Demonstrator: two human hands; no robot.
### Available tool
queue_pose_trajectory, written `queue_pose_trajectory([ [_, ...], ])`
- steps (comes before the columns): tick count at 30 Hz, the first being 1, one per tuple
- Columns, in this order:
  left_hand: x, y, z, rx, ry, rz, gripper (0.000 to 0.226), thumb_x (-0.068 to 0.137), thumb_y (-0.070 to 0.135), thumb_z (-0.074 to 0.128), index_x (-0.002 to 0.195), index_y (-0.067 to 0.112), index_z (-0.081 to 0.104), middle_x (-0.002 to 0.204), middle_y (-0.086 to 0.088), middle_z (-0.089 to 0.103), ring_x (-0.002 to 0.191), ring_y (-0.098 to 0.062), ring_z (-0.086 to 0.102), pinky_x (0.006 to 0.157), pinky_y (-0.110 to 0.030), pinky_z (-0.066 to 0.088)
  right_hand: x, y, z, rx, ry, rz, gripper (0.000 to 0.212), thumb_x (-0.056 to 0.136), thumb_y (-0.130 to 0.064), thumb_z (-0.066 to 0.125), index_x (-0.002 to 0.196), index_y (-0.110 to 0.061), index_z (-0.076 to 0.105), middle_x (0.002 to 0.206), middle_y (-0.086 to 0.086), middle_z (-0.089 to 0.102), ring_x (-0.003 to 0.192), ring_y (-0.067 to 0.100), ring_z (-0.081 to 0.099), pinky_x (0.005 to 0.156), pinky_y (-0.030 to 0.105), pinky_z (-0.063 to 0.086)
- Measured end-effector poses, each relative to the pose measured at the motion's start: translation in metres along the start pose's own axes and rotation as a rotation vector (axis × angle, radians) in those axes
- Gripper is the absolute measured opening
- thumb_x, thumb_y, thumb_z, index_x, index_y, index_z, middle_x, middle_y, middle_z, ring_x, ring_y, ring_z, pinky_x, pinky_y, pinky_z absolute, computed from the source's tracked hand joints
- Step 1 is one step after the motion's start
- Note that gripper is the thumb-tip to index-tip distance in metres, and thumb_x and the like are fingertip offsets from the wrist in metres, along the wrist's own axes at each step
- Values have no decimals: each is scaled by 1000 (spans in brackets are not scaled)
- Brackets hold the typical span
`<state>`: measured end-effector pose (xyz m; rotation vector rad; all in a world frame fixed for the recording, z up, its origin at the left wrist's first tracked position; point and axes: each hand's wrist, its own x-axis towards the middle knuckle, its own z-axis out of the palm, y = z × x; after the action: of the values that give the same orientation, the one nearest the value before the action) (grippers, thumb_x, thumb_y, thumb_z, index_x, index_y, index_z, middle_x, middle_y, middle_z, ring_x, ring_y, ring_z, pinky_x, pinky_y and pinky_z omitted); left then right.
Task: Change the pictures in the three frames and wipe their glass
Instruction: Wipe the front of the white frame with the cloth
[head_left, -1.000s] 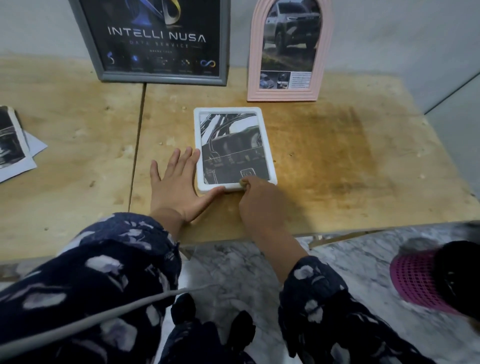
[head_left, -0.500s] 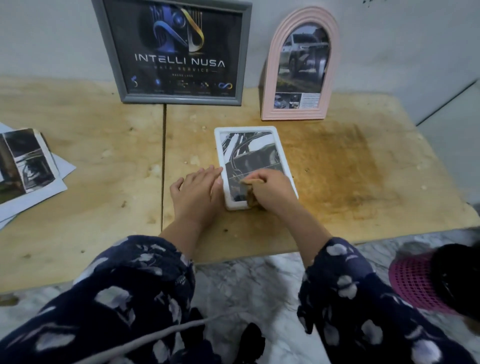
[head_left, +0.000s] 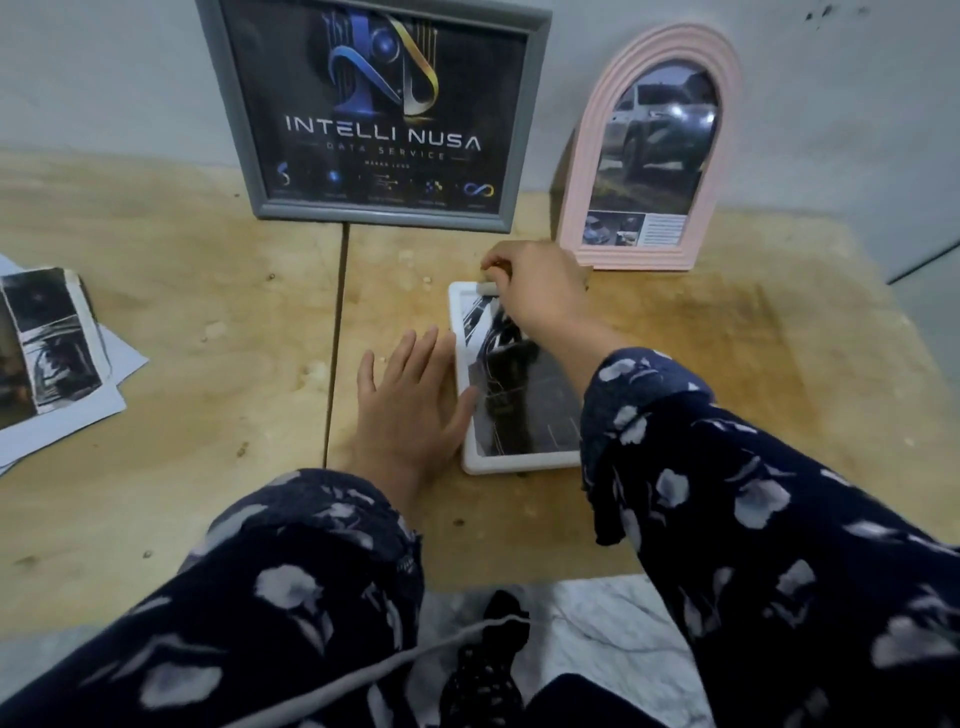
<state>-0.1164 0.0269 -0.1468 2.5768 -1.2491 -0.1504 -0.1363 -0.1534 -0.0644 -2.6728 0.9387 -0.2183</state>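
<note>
The white frame (head_left: 470, 364) lies flat at the centre of the wooden table (head_left: 727, 364), near its front edge. The left hand (head_left: 410, 410) rests flat beside it, fingers spread, thumb on the frame's left rim. The right hand (head_left: 535, 291) is curled at the far edge — whether it pinches a cloth I cannot tell. Bare wood lies to the right; the grey frame (head_left: 530, 119) and pink frame (head_left: 587, 156) lean on the wall above.

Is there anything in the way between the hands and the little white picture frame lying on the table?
Nothing visible. The left hand lies flat beside the white frame, its thumb touching the frame's left edge. The right hand is over the frame's far end, fingers curled on something small, likely a wiping cloth, against the glass.
</note>
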Motion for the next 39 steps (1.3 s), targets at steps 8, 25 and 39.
queue_pose_trajectory([
  [8,7,2,-3,33,-51,-94,69,88,62,28,151,37,12,160,14,11,147,-8,3,118,-47,-4,38,11,36,-92,-144,-332,31,96,-24,43,105,-25,72,107,-5,71,99,23,54,91,34,40],
  [25,5,1,2,96,2,-94,69,86,57,22,147,27,36,156,7,29,145,-12,22,118,-47,8,-5,121,25,43,280,-50,19,83,-7,57,80,-9,76,72,11,71,63,30,64,59,31,52],
  [39,10,30,-13,-493,-42,-404,40,102,42,28,137,28,43,147,3,43,142,-17,27,118,-43,11,-84,93,7,975,98,711,24,95,-24,52,111,-26,70,100,-6,69,84,13,62,68,30,52],
])
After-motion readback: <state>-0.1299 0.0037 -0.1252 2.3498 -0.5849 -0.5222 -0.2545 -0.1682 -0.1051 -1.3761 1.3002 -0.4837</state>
